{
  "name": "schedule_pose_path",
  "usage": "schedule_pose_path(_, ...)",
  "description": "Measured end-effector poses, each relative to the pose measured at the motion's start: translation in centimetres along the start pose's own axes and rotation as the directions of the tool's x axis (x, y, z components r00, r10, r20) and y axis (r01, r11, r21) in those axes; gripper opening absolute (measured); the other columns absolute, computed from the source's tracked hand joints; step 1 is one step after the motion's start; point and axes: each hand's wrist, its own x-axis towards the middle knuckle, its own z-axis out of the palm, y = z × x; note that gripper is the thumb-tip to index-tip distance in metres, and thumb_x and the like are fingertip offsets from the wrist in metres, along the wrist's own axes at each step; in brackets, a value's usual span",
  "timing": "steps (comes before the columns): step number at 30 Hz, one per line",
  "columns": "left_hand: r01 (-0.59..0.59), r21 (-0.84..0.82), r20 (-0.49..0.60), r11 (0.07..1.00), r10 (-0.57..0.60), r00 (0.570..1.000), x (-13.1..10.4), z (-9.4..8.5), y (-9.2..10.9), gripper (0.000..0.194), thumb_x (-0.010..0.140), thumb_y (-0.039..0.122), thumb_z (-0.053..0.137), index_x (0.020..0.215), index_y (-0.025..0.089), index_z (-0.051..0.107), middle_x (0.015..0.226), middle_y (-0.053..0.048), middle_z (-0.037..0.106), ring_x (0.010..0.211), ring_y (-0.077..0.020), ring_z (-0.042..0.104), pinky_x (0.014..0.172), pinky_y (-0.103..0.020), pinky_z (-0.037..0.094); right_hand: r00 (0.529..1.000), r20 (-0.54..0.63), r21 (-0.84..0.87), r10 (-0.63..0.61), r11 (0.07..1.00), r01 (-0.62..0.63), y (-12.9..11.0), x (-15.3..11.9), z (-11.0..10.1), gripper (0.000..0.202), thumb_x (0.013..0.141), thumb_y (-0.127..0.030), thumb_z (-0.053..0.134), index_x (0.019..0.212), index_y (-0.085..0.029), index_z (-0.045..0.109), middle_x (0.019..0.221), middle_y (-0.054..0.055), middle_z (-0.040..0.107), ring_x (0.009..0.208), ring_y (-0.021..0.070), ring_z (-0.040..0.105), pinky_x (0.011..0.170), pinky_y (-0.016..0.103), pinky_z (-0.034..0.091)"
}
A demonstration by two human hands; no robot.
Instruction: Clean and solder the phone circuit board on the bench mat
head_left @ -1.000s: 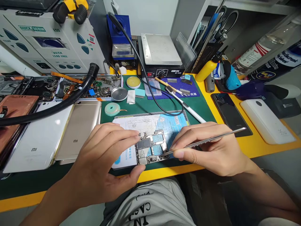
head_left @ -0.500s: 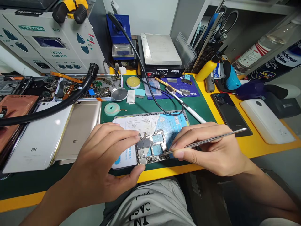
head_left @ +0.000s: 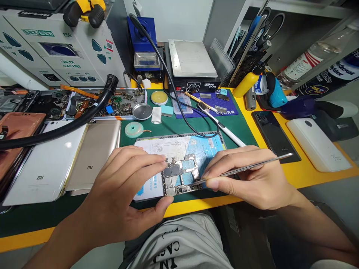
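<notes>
A phone circuit board [head_left: 171, 171] with cut-out openings lies flat on a white and blue printed pad [head_left: 148, 145]. My left hand [head_left: 120, 190] reaches in from the left, fingers stretched out and thumb apart. Its fingertips touch or nearly touch the board's upper left edge, and the thumb is near the lower left corner. My right hand [head_left: 241, 177] pinches a thin, pen-like metal tool [head_left: 258, 164] whose tip lies low over the board's lower right strip. Whether the tip touches the board cannot be made out.
Phone backs [head_left: 42, 164] lie at left, below a tray of loose parts [head_left: 123, 102] and a black hose [head_left: 70, 129]. Behind are a hot plate [head_left: 193, 59] and a looping black cable [head_left: 196, 130]. A white brush [head_left: 230, 132] and dark phone [head_left: 273, 130] lie at right.
The tool's rear end has dipped slightly and shifted a little left with a small movement of my right hand. My left hand and the board look unmoved.
</notes>
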Motion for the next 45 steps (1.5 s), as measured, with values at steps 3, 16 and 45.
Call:
schedule_pose_path(3, 0.002, -0.004, -0.003, 1.0, -0.002, 1.0, 0.08, 0.02, 0.03, 0.039, 0.101, 0.027, 0.075, 0.136, 0.016, 0.063, 0.129, -0.012, 0.076, 0.126, -0.0291, 0.063, 0.115, -0.048, 0.051, 1.0, 0.005, -0.006, 0.0, 1.0, 0.0, -0.01, -0.04, -0.04, 0.007, 0.094, -0.008, 0.089, 0.093, -0.015, 0.088, 0.085, 0.008, 0.088, 0.073, 0.0177, 0.083, 0.067, 0.026, 0.067)
schedule_pose_path(16, 0.0, 0.0, 0.004, 1.0, 0.0, 1.0, 0.14, 0.0, 0.02, 0.041, 0.101, 0.026, 0.076, 0.138, 0.017, 0.063, 0.13, -0.012, 0.076, 0.126, -0.0298, 0.062, 0.115, -0.05, 0.051, 1.0, 0.011, -0.002, 0.014, 1.0, -0.014, 0.0, -0.07, -0.18, 0.005, 0.095, -0.008, 0.088, 0.092, -0.013, 0.088, 0.084, 0.008, 0.087, 0.073, 0.0174, 0.082, 0.067, 0.026, 0.066)
schedule_pose_path(45, -0.033, 0.007, -0.065, 0.999, 0.034, 0.997, 0.19, 0.33, 0.21, 0.038, 0.097, 0.023, 0.08, 0.13, 0.01, 0.068, 0.126, -0.014, 0.077, 0.122, -0.0308, 0.064, 0.114, -0.051, 0.053, 1.0, 0.02, -0.008, 0.006, 1.0, -0.006, 0.0, -0.03, -0.07, 0.002, 0.096, -0.008, 0.089, 0.094, -0.008, 0.088, 0.086, 0.011, 0.088, 0.074, 0.0167, 0.083, 0.069, 0.024, 0.065)
